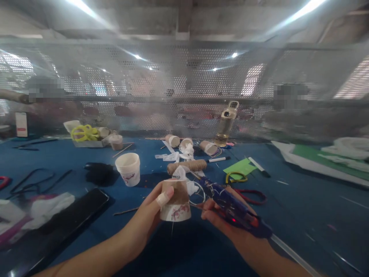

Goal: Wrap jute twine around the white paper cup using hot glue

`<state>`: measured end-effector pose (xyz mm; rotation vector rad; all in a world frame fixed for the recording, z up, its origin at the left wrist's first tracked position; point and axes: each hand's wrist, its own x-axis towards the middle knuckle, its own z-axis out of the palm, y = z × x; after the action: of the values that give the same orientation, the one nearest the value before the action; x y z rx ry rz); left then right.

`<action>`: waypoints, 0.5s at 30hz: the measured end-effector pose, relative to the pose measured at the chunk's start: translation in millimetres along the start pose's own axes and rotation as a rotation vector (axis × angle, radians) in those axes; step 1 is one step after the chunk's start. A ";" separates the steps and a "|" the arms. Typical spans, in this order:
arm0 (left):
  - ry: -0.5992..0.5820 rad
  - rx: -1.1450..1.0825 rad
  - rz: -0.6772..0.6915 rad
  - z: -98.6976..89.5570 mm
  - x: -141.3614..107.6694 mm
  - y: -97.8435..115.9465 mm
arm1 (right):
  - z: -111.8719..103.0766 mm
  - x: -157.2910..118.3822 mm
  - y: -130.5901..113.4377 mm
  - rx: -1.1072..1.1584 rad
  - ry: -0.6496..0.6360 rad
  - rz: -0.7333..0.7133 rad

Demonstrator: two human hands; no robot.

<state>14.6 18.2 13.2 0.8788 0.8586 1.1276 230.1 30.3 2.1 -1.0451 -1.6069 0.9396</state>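
My left hand [157, 202] grips an upside-down paper cup [176, 211], its thumb pressed on the side. Brown twine or wrap covers the cup's upper part, and a reddish-purple pattern shows on the white part below. In my right hand [220, 219] is a blue hot glue gun [230, 204] with a lit red light and a clear glue stick at its back. The gun's nozzle points up and left, close to the cup's right side. Behind the cup lies a roll of twine [187, 166]. A stack of white cups [128, 169] stands left of my left hand.
Wrapped cups [208, 147] lie at the back near a glass bottle [226, 125]. Red-and-yellow-handled scissors [252, 196] and green paper [240, 169] are at the right. A black phone [77, 211] lies left, and yellow scissors [85, 133] rest on a box.
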 end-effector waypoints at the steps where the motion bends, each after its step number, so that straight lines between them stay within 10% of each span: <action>1: -0.003 -0.001 0.001 -0.8 0.2 -0.7 | -1.5 0.2 1.1 0.000 -0.016 -0.002; 15: 0.031 -0.041 0.066 -2.8 0.7 -3.2 | -12.1 -1.9 0.7 0.080 -0.206 -0.022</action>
<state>13.4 18.6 9.0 0.8633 0.8341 1.2143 242.2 29.9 3.8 -0.8970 -1.7295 1.1168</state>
